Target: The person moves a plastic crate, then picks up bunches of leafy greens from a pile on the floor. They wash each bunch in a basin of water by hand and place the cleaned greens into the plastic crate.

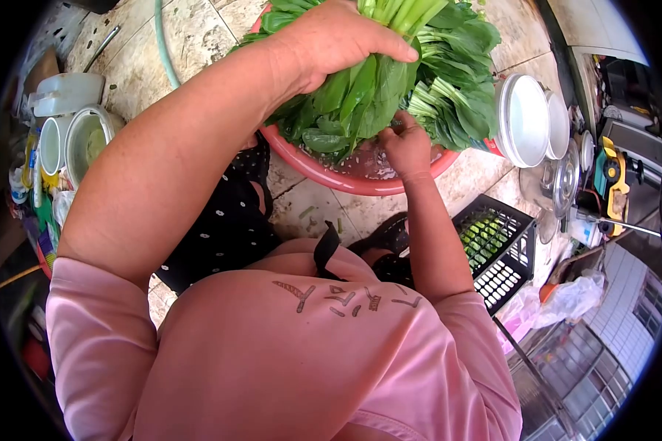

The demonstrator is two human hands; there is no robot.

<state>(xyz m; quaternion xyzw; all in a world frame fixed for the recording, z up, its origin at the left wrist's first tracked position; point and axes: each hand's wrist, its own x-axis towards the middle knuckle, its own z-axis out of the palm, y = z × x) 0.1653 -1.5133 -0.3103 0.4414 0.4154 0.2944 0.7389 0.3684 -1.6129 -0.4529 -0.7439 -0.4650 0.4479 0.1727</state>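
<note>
My left hand (346,40) is wrapped round the pale stems of a bunch of leafy greens (368,95), whose leaves hang down over a red basin (331,176). Below and to the right, my right hand (407,149) is at the leaves, just above the water (360,163); its fingertips are bent in and partly hidden, and what they grip does not show clearly. More greens (463,95) lie in the right part of the basin, with their stems bunched together.
A black crate (526,253) holding green vegetables stands right of the basin. White tubs (526,121) and a glass lid (566,180) are beyond it. At the left are plastic containers (70,92) and a green hose (162,44) on the tiled floor (301,202).
</note>
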